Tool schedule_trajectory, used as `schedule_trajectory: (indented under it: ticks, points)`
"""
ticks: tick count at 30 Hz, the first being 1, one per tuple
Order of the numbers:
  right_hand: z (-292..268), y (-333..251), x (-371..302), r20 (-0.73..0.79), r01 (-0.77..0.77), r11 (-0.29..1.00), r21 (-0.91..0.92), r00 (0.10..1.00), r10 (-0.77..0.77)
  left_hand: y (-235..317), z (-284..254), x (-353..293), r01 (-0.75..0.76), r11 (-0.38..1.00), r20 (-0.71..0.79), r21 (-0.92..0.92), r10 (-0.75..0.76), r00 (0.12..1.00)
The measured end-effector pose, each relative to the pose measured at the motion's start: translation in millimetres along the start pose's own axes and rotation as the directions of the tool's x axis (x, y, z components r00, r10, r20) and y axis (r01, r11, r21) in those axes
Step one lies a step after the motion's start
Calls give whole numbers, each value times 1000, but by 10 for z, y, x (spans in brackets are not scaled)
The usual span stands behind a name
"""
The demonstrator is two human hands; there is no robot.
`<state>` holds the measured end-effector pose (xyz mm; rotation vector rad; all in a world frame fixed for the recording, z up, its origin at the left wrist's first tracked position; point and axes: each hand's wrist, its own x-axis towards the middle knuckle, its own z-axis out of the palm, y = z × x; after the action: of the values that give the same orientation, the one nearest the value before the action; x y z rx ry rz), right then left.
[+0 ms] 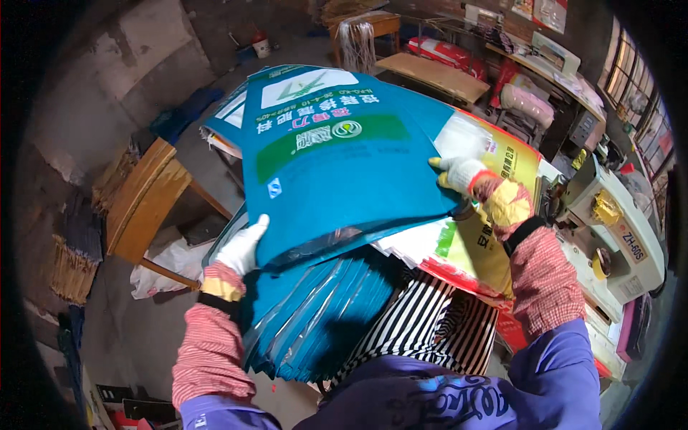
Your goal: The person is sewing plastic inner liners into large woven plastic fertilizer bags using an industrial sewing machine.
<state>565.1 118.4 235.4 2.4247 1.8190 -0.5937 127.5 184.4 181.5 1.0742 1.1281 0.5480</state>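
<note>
A large teal printed sack [344, 186], flat and with its near end raised, lies across a thick stack of teal sacks [315, 308]. My left hand [242, 246], in a white glove, grips the sack's near left corner with its thumb up along the edge. At the sack's right edge is my right hand [464, 175], in a white glove with yellow fingertips; its fingers are bent over that edge and its thumb is hidden. Beneath my right forearm lies a pile of yellow, red and white printed sacks [519, 168].
A pale sewing machine [605, 222] stands close on the right. To the left are a tilted wooden table or chair part [147, 201] and a white plastic bag [168, 271]. A low wooden table [433, 77] and a bench with another machine [555, 54] stand farther back.
</note>
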Motion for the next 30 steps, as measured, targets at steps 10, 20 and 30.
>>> schedule_trajectory:
  ticks: [10,20,30]
  points:
    - [482,65,-139,-262,-151,983,101,950,172,-27,260,428,-337,935,-140,109,350,926]
    - [464,-851,206,-272,396,758,519,917,-293,998,475,-1867,-486,458,-442,745,884,156]
    - [1633,-2617,684,-266,487,862,-143,820,-508,-1052,-1436,-1826,-55,930,-758,364,331,562]
